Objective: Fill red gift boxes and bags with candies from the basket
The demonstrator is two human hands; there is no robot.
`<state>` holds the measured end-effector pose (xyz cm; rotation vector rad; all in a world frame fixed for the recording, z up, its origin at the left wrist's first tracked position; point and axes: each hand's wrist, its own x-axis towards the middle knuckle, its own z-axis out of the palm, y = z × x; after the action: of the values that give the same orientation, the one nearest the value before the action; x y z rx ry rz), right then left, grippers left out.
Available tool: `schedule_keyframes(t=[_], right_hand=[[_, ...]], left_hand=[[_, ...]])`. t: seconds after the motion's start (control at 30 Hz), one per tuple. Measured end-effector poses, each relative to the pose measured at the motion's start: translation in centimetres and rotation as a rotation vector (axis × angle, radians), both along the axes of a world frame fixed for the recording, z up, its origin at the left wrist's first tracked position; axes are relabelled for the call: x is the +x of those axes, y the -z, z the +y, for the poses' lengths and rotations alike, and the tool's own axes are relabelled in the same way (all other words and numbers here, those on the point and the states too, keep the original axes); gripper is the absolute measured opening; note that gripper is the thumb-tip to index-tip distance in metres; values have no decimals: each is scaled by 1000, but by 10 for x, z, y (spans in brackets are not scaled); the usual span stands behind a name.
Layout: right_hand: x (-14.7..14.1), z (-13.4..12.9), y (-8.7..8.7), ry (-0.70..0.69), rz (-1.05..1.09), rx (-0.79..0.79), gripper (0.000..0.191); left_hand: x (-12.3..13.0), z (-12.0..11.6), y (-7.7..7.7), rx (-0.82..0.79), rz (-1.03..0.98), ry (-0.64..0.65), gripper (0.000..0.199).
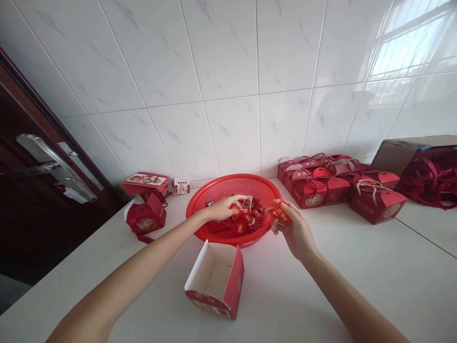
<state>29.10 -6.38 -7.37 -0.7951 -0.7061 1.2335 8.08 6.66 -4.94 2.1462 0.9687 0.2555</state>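
My left hand [228, 208] reaches into a red plastic colander [198, 202], its fingers closed round a red wrapped candy [236, 209]. More wrapped candies [246, 223] in red, dark and pale wrappers lie at the bottom of the colander. Beside the colander's right rim, my right hand [295, 231] grips a small red packet [281, 214] with gold lettering, pinched between thumb and fingers. In front of the colander, nearest me, stands an open red gift box [235, 286] with a white inside. I see no candy in the part of its inside that shows.
Several closed red gift boxes [310, 190] with ribbons or cord handles stand at the right by the tiled wall. Beyond them is a carton [396, 155] with dark red ribbons [428, 181]. At the left are more red boxes [146, 216], a small printed card [182, 186] and a door handle [46, 166].
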Motion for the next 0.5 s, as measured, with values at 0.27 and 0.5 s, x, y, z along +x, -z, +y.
schedule_keyframes(t=[0.27,0.5], right_hand=[[0,0,1,-1,3,8,44],[0,0,2,-8,-2,14,40]], left_hand=[[-3,7,10,22,69,29,64],[9,-4,-7,211,386,166,59]])
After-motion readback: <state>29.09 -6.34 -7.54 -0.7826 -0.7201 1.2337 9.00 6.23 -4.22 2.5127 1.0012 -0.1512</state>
